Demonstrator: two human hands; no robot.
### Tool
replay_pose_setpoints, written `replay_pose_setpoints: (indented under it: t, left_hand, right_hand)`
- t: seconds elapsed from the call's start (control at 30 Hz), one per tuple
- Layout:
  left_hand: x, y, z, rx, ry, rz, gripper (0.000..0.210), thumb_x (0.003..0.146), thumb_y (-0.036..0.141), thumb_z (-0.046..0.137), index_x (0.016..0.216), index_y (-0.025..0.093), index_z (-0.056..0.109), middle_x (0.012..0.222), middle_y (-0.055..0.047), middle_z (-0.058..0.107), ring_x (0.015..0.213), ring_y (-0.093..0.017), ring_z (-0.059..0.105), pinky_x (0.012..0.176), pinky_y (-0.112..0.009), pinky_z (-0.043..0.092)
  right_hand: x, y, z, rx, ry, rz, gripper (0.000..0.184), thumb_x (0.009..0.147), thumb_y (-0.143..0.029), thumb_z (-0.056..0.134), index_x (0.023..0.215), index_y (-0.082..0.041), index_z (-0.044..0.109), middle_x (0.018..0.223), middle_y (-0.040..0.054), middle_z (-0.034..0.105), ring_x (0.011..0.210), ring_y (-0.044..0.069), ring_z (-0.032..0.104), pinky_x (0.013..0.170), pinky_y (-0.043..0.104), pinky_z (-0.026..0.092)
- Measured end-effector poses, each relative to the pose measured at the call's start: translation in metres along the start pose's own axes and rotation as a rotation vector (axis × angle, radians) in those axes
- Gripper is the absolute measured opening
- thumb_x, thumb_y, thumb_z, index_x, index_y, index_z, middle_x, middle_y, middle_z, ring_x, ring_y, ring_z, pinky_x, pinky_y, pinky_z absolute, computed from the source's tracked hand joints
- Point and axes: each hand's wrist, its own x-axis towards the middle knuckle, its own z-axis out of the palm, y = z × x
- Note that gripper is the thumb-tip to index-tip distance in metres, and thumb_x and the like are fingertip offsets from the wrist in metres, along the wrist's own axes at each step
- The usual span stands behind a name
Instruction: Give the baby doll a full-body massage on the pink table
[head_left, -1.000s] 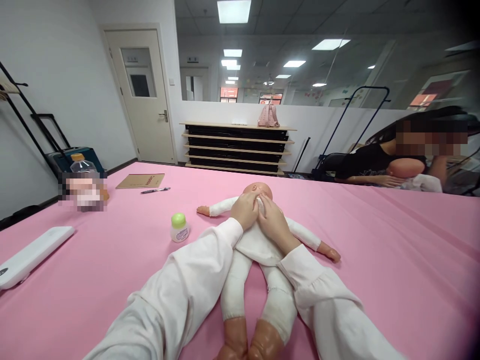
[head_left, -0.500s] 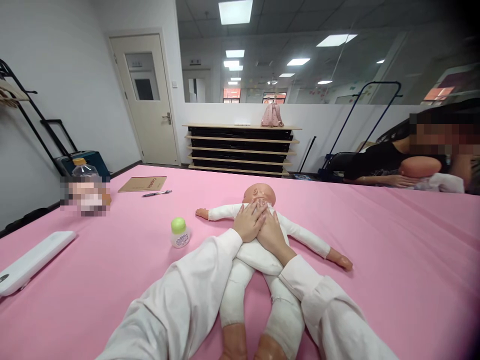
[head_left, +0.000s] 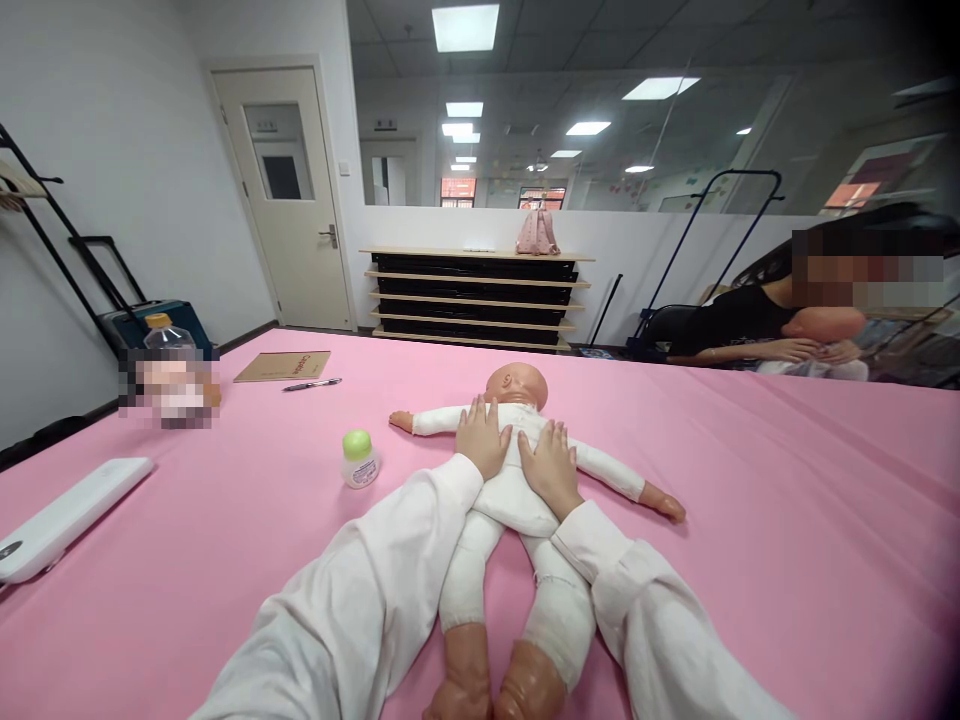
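Note:
A baby doll (head_left: 517, 500) with a white cloth body and plastic head, hands and legs lies on a pink-covered table (head_left: 285, 530), its head at the far end and its arms spread. My left hand (head_left: 484, 440) rests flat on the left side of its upper body, fingers stretched out. On the right side of the chest lies my right hand (head_left: 550, 465), palm down with fingers extended. A strip of white cloth shows between the two hands. Left of the doll stands a small jar with a green lid (head_left: 360, 460).
A notebook (head_left: 281, 367) and a pen (head_left: 312, 385) lie at the back left. Nearer are a partly blurred bottle (head_left: 169, 335) and a long white device (head_left: 75, 520). Beyond the table's right edge, a person (head_left: 742, 325) in black handles another doll (head_left: 825, 325).
My hands have slid apart from the middle of the doll's chest out to its two sides. The doll's right-hand arm has shifted slightly inward. The view has moved a little.

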Motion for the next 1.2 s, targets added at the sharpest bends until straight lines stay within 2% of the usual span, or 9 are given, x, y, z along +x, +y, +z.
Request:
replay_pose_setpoints:
  t: [0.17, 0.3, 0.53, 0.67, 0.77, 0.87, 1.03, 1.1, 1.2]
  left_hand:
    - [0.0034, -0.0004, 0.0001, -0.05, -0.093, 0.38, 0.046, 0.087, 0.022, 0.022, 0.131, 0.013, 0.032, 0.138, -0.004, 0.024, 0.133, -0.014, 0.019, 0.114, -0.035, 0.022]
    - [0.0063, -0.0012, 0.0024, -0.131, -0.121, 0.589, 0.045, 0.087, 0.02, 0.022, 0.13, 0.017, 0.035, 0.136, -0.001, 0.029, 0.132, -0.01, 0.022, 0.113, -0.033, 0.025]
    - [0.0016, 0.0031, -0.0044, -0.073, -0.109, 0.327, 0.047, 0.087, 0.028, 0.019, 0.134, 0.026, 0.025, 0.139, 0.003, 0.023, 0.134, -0.013, 0.015, 0.113, -0.046, 0.018]
    - [-0.0017, 0.003, -0.003, -0.031, -0.048, 0.061, 0.052, 0.084, 0.048, 0.026, 0.134, 0.033, 0.023, 0.143, 0.001, 0.009, 0.135, -0.026, 0.005, 0.106, -0.058, 0.017]
    - [-0.002, 0.0017, 0.0006, -0.024, -0.018, -0.053, 0.061, 0.081, 0.054, 0.029, 0.136, 0.03, 0.017, 0.143, -0.005, 0.005, 0.134, -0.03, 0.006, 0.105, -0.058, 0.018]
    - [-0.0001, 0.0007, 0.0021, -0.025, -0.018, -0.002, 0.061, 0.083, 0.048, 0.026, 0.137, 0.022, 0.017, 0.142, -0.008, 0.007, 0.134, -0.027, 0.008, 0.108, -0.053, 0.018]
    - [0.0054, -0.0001, -0.0004, -0.064, -0.13, 0.415, 0.05, 0.085, 0.023, 0.018, 0.135, 0.016, 0.025, 0.141, -0.003, 0.018, 0.134, -0.01, 0.013, 0.115, -0.035, 0.018]
    - [0.0064, 0.0001, -0.0024, -0.08, -0.167, 0.502, 0.05, 0.085, 0.021, 0.019, 0.135, 0.019, 0.025, 0.14, 0.0, 0.019, 0.134, -0.007, 0.014, 0.115, -0.035, 0.017]
    - [0.0057, 0.0011, -0.0063, -0.081, -0.178, 0.444, 0.051, 0.084, 0.021, 0.022, 0.135, 0.026, 0.023, 0.14, 0.004, 0.02, 0.134, -0.01, 0.014, 0.114, -0.042, 0.016]
  right_hand:
    - [-0.0005, 0.0001, -0.0038, -0.018, -0.01, -0.238, 0.055, 0.088, -0.036, 0.017, 0.139, -0.014, 0.018, 0.142, 0.0097, 0.011, 0.134, 0.024, 0.011, 0.105, 0.056, 0.017]
    - [0.0016, 0.0008, -0.0049, -0.021, -0.019, -0.421, 0.053, 0.088, -0.029, 0.018, 0.138, -0.013, 0.021, 0.142, 0.0081, 0.014, 0.135, 0.017, 0.01, 0.111, 0.045, 0.018]
    - [0.003, 0.0016, -0.003, -0.022, -0.019, -0.367, 0.052, 0.088, -0.03, 0.015, 0.139, -0.016, 0.018, 0.143, 0.0039, 0.012, 0.134, 0.017, 0.013, 0.11, 0.045, 0.019]
    - [0.0034, 0.0016, -0.0008, -0.002, 0.003, -0.061, 0.064, 0.086, -0.044, 0.023, 0.138, -0.007, 0.018, 0.141, 0.0149, 0.011, 0.134, 0.025, 0.01, 0.109, 0.046, 0.016]
    - [0.0041, 0.0016, 0.0, 0.009, 0.0, 0.116, 0.073, 0.085, -0.049, 0.026, 0.136, 0.001, 0.019, 0.138, 0.0232, 0.013, 0.133, 0.031, 0.009, 0.108, 0.049, 0.014]
    - [0.0041, 0.0023, -0.0006, -0.004, -0.018, 0.007, 0.066, 0.086, -0.046, 0.022, 0.138, -0.006, 0.018, 0.14, 0.0172, 0.012, 0.133, 0.031, 0.009, 0.106, 0.054, 0.014]
    - [0.0061, 0.0047, -0.0014, -0.05, -0.016, -0.448, 0.052, 0.087, -0.028, 0.016, 0.138, -0.014, 0.021, 0.142, 0.0058, 0.014, 0.134, 0.018, 0.014, 0.109, 0.048, 0.019]
    - [0.0071, 0.005, -0.002, -0.064, -0.029, -0.505, 0.051, 0.087, -0.025, 0.017, 0.136, -0.013, 0.025, 0.141, 0.006, 0.017, 0.133, 0.016, 0.016, 0.11, 0.046, 0.019]
    - [0.0067, 0.0036, -0.0043, -0.058, -0.057, -0.477, 0.051, 0.087, -0.026, 0.017, 0.136, -0.015, 0.024, 0.142, 0.0045, 0.016, 0.134, 0.017, 0.015, 0.11, 0.048, 0.019]
